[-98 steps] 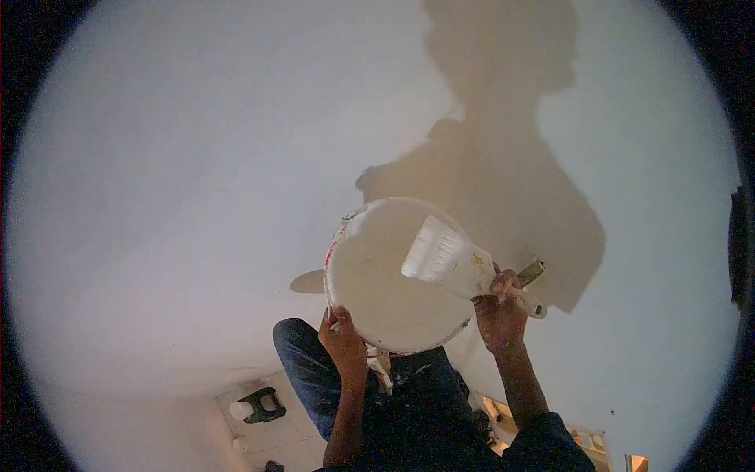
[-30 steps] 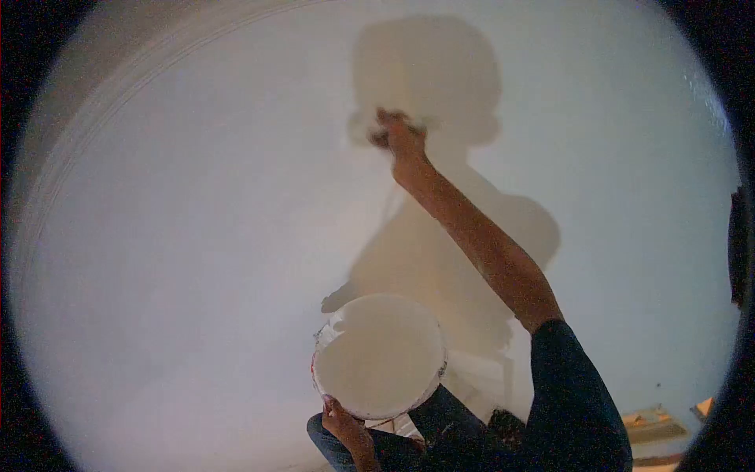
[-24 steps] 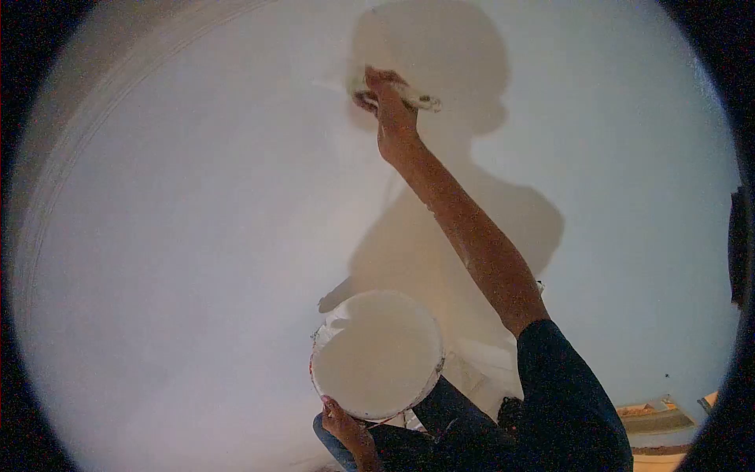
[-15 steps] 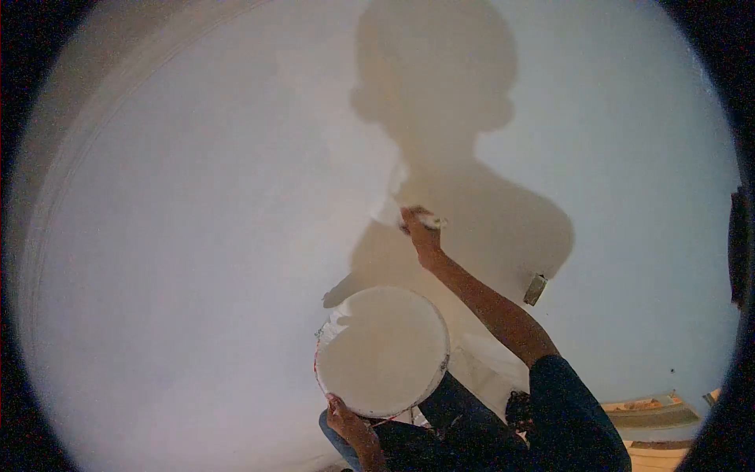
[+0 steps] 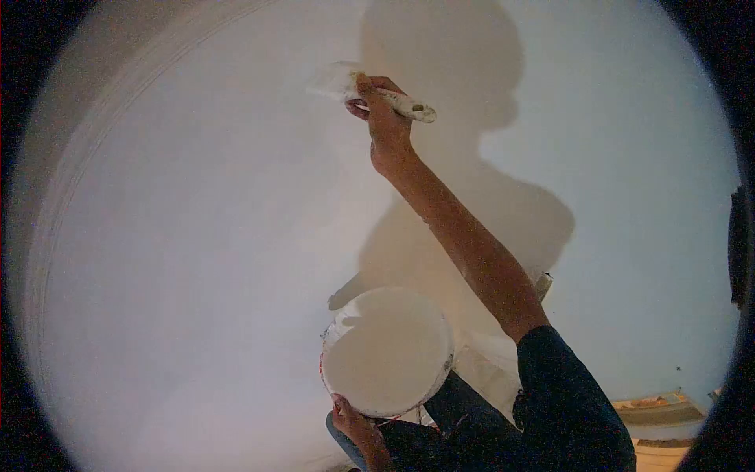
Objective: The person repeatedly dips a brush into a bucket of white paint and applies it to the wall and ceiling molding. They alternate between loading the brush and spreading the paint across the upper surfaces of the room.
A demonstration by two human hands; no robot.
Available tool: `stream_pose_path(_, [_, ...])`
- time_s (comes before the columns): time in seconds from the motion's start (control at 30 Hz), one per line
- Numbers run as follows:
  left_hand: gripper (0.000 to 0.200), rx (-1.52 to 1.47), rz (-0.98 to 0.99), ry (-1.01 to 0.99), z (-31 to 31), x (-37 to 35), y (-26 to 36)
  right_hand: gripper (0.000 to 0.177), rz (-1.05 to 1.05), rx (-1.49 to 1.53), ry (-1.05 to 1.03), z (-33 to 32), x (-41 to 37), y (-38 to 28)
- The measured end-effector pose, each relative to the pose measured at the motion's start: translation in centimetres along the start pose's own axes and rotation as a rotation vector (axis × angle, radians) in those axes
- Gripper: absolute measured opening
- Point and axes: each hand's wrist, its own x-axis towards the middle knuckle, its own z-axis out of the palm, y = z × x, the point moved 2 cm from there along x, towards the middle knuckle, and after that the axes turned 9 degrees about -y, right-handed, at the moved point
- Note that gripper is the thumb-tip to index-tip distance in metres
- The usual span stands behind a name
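Observation:
High on the pale wall (image 5: 197, 236), my right hand (image 5: 384, 102) grips a paintbrush (image 5: 413, 108) with a white-smeared handle. The brush's white bristle end points left and appears to touch the wall, blending with its colour. Below, my left hand (image 5: 358, 429) holds the near rim of a round bucket (image 5: 388, 354) of white paint, its thumb over the edge. The bucket is in front of my legs, with white smears on its inner wall and dark and red marks outside.
A shadow (image 5: 440, 63) of a head and shoulders falls across the wall. A small wall box (image 5: 544, 285) is partly hidden behind my right forearm. Wooden-looking pieces (image 5: 657, 411) lie at lower right, and a dark object (image 5: 738, 248) stands at the right edge.
My right hand has moved up and slightly left along the wall with the paintbrush, the arm stretching out further. My left hand and the bucket have barely shifted.

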Motion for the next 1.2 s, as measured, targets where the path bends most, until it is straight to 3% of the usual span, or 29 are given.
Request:
stream_pose_path(0.1, [0.051,-0.123,-0.047,0.041,0.5,-0.1,0.7,0.018,0.021,-0.049,0.073,0.8,1.9,-0.1])
stream_pose_path(0.17, [0.052,-0.141,-0.017,0.044,0.0,0.3,-0.5,0.016,-0.039,-0.007,0.034,2.0,3.8,-0.7])
stream_pose_path(0.23, [0.052,-0.111,-0.026,0.057,-0.2,0.2,-0.5,0.014,-0.268,0.099,-0.081,4.3,5.7,-2.0])
stream_pose_path(0.37, [0.052,-0.066,-0.005,0.037,-0.6,0.4,-0.7,0.018,-0.295,0.082,-0.185,7.5,7.6,-2.1])
stream_pose_path(0.5, [0.052,-0.217,-0.055,0.092,0.0,-0.1,-0.1,0.025,-0.06,-0.082,-0.074,5.1,4.7,1.1])
stream_pose_path(0.67, [0.05,-0.126,-0.076,0.131,0.7,-1.0,1.5,0.035,0.213,-0.244,0.035,-3.2,-5.3,4.1])
stream_pose_path(0.8, [0.05,-0.104,-0.017,0.063,0.2,-0.5,1.0,0.031,0.504,-0.385,0.068,-10.2,-11.4,4.9])
stream_pose_path(0.9, [0.049,-0.09,-0.066,0.08,0.0,-0.3,0.8,0.029,0.537,-0.361,0.093,-10.7,-11.0,3.7])
stream_pose_path(0.93, [0.048,-0.066,-0.059,0.067,0.2,-0.5,1.3,0.029,0.543,-0.355,0.196,-9.6,-10.1,2.9])
stream_pose_path(1.2, [0.049,-0.043,-0.028,0.053,-0.3,-0.1,0.4,0.032,-0.047,-0.112,-0.058,4.4,5.8,-3.1])
